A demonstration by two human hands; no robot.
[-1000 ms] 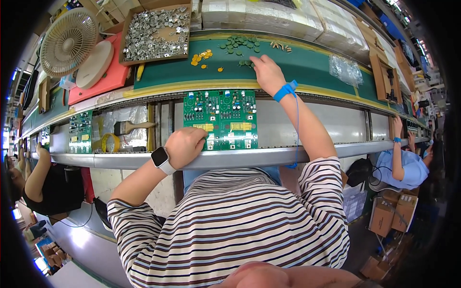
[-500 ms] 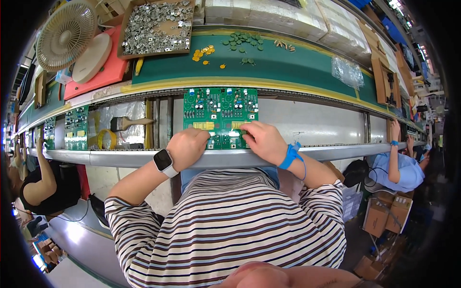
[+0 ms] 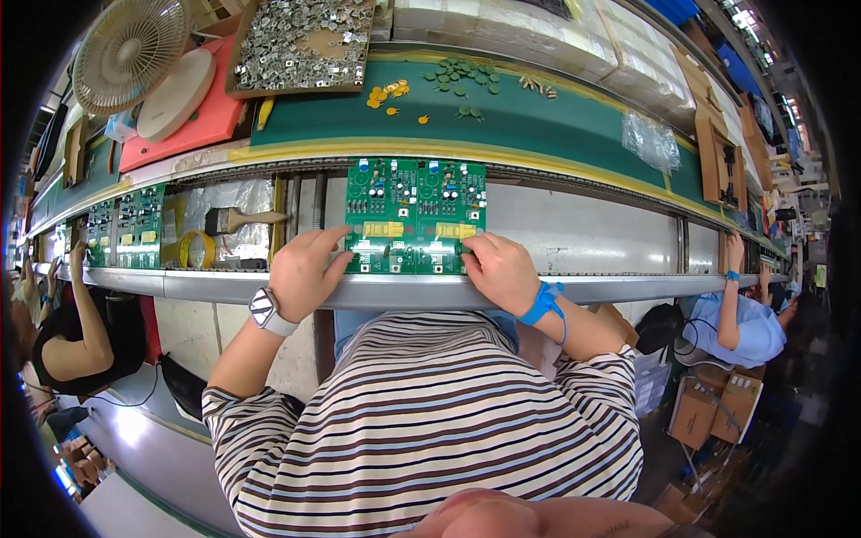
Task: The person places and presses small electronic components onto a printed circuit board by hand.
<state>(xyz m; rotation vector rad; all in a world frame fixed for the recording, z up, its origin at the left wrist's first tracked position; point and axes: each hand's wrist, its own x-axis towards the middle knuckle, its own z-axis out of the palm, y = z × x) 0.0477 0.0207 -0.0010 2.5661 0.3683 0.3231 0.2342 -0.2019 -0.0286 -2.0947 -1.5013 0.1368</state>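
A green circuit board [image 3: 416, 215] lies across the conveyor rails in front of me, made up of two matching halves. It carries yellow blocks, small blue and white parts and several dark components. My left hand [image 3: 307, 269], with a watch on the wrist, is at the board's left edge, thumb and forefinger apart and nothing visible between them. At the right edge is my right hand [image 3: 504, 272], its forefinger and thumb tips slightly apart by the yellow block. A blue wrist strap [image 3: 543, 303] circles that arm. The undersides of both hands are hidden.
Beyond the conveyor rail [image 3: 574, 291], a green bench holds yellow discs [image 3: 386, 92], green discs [image 3: 462, 73] and small tan parts [image 3: 538, 87]. A box of metal parts [image 3: 300, 45] and a fan [image 3: 133, 56] stand left. Left on the line are a brush [image 3: 242, 221], tape roll [image 3: 197, 249] and another board [image 3: 136, 229].
My left hand has drawn back left from the board's lower middle to its left edge, fingers parting. My right hand has shifted slightly right to the board's edge. The view has tilted a little.
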